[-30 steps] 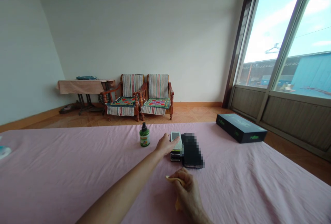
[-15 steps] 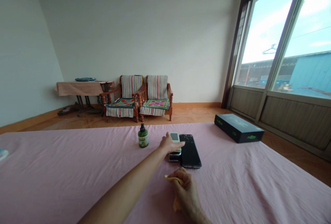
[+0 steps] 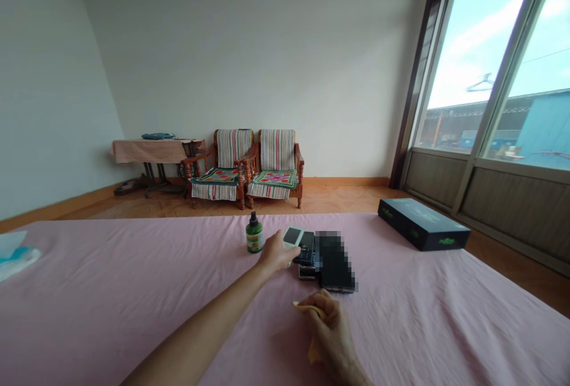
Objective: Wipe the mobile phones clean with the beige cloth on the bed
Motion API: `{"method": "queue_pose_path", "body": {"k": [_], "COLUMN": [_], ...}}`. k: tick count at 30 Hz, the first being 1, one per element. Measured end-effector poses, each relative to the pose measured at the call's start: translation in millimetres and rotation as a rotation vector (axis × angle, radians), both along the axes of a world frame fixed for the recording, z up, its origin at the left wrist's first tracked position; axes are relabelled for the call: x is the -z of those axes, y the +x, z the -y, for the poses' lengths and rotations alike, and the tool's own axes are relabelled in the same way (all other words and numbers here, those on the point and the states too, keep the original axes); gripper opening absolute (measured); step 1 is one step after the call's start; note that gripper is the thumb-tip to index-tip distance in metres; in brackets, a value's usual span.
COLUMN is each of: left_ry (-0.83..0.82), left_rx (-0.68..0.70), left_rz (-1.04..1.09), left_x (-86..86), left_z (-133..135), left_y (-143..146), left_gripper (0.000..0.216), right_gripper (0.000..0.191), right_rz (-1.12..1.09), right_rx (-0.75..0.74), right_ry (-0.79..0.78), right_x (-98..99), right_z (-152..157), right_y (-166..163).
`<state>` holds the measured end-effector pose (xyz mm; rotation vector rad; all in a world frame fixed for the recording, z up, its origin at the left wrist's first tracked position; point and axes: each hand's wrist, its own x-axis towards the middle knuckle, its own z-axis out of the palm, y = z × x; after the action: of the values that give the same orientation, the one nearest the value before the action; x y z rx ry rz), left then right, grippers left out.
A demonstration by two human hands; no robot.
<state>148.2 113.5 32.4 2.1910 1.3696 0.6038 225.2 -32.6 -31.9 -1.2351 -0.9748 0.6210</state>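
Observation:
My left hand reaches across the pink cloth and is closed on a small white phone, lifted slightly off a stack of small dark phones. A larger black phone lies flat just right of the stack. A small green spray bottle stands upright left of my left hand. Closer to me, my right hand rests on the cloth, clenched on a yellow cloth.
A long black box lies at the far right of the cloth-covered surface. A pale blue-white object sits at the left edge. Two wooden chairs and a side table stand by the far wall. Tall windows run along the right.
My left hand has closed on the white phone and drawn it leftward off the stack, uncovering the dark phones beneath. My right hand has stayed in place.

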Motion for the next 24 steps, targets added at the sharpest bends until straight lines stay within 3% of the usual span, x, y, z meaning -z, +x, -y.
{"method": "queue_pose_path", "body": {"k": [5,11,14,18,24], "left_ry": [0.073,0.142,0.143,0.127,0.160], "left_rx": [-0.062,-0.379,-0.507,-0.568,-0.585], "left_rz": [0.018,-0.143,-0.216,-0.259,-0.235], "left_x": [12.8,19.2,24.6,38.5,44.1], "left_z": [12,-2,-11,-15,-11], "left_y": [-83,-215,-266,-300,-302], "left_gripper": [0.026,0.025,0.026,0.027,0.027], "right_gripper": [0.022,0.028,0.031,0.028,0.023], "right_rz": [0.064,0.016,-0.002,0.007,0.015], "right_rx": [-0.045,-0.041,-0.040,-0.027,-0.050], "right_ry": [-0.015,-0.066,-0.096,-0.109,-0.094], "right_x": [3.7,3.2,0.4,1.7,8.6], "right_z": [3,8,10,10,9], "right_y": [2,-4,-7,-5,-1]}}
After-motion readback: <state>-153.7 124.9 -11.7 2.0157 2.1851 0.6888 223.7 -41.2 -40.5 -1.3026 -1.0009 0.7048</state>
